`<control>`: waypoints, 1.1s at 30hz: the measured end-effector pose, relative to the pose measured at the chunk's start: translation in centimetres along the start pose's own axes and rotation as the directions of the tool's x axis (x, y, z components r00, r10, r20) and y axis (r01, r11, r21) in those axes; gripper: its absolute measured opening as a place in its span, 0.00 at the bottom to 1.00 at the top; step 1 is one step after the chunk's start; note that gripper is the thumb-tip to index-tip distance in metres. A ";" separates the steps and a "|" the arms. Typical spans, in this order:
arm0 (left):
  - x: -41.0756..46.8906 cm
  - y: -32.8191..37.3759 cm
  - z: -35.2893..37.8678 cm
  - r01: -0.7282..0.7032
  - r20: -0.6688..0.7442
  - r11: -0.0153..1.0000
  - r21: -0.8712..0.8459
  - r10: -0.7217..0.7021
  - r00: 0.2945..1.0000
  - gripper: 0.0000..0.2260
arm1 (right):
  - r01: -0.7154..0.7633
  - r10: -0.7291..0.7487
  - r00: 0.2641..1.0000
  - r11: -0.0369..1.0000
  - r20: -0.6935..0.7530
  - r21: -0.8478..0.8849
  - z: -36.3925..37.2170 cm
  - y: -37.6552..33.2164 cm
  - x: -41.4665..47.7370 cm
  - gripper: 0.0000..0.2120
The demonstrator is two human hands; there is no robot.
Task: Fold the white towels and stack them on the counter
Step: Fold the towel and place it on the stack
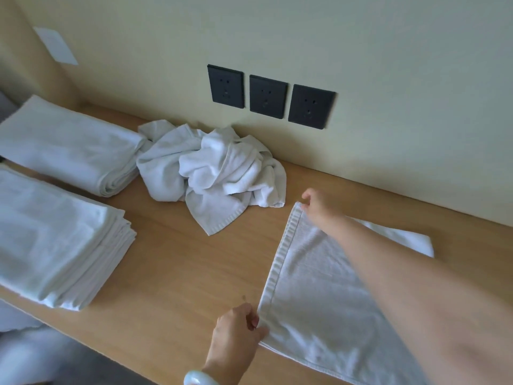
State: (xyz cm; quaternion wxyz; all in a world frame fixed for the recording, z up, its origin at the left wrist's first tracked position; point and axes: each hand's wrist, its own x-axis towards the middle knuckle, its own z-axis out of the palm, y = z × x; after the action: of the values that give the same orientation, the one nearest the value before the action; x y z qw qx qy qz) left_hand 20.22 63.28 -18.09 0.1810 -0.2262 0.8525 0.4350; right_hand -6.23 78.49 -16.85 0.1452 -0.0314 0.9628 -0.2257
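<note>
Between the 2 hands lay a towel [319,276]; left hand [236,332] pinched its near corner, right hand [319,202] its far corner. Either pinch slipping could skew the fold.

Head view — close above the counter [172,273], facing down toward the wall [388,51].

Left hand [238,326] and right hand [319,204] pinch the left corners of flat towel [313,287] on counter [180,259]; crumpled pile [213,170] behind, two folded stacks [55,245] left.
</note>
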 end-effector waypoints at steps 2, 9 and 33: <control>0.0 -0.2 0.1 0.003 -0.008 1.000 0.010 -0.003 1.000 0.08 | 0.034 -0.033 0.999 0.998 0.011 -0.047 0.8 0.0 1.0 0.13; -0.3 -0.5 0.6 0.057 -0.065 0.995 0.079 -0.052 0.997 0.11 | 0.137 -0.161 0.979 0.975 -0.126 -0.176 1.7 0.3 0.7 0.04; 13.3 11.3 -1.1 -0.259 -0.067 0.912 0.319 0.294 0.953 0.06 | -0.255 0.285 0.934 0.954 -0.214 0.159 -8.9 19.2 -3.5 0.11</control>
State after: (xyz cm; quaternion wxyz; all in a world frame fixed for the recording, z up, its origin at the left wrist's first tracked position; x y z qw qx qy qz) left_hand 2.91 65.24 -16.70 0.1014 -0.0967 0.9420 0.3049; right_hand -5.35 99.93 -16.85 0.0621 0.1376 0.9518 -0.2672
